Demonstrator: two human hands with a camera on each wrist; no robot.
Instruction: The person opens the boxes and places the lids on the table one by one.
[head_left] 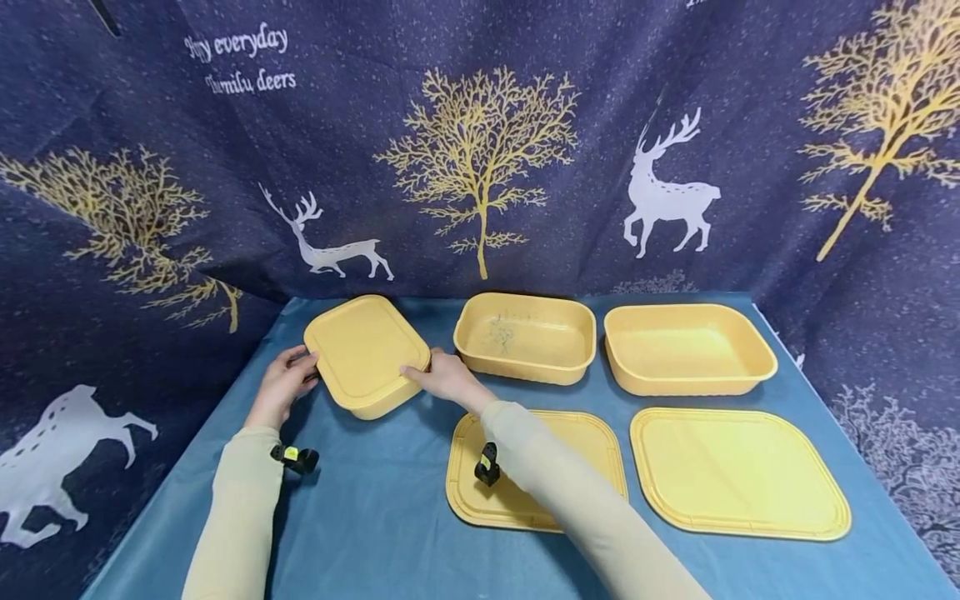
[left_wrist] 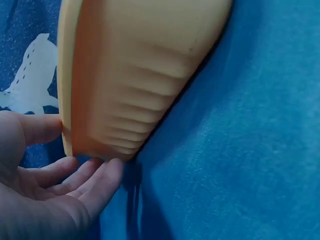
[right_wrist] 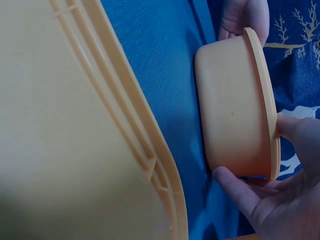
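A yellow plastic box (head_left: 386, 403) with its lid (head_left: 367, 350) on top sits at the back left of the table, turned at an angle. My left hand (head_left: 283, 385) is at its left corner; in the left wrist view the thumb (left_wrist: 42, 129) meets the lid's edge and the fingertips (left_wrist: 115, 170) reach the ribbed side below. On the opposite corner, my right hand (head_left: 450, 379) grips the box, thumb over the lid and fingers lower down. The right wrist view shows the right thumb (right_wrist: 287, 125) at the lid rim and a finger (right_wrist: 235, 187) against the box wall.
Two lidless yellow boxes, a middle one (head_left: 525, 367) and a right one (head_left: 690, 385), stand along the back. In front lie two loose lids, one (head_left: 465, 483) partly under my right forearm, another (head_left: 742, 475) farther right. A patterned dark blue cloth (head_left: 525, 42) hangs behind the table.
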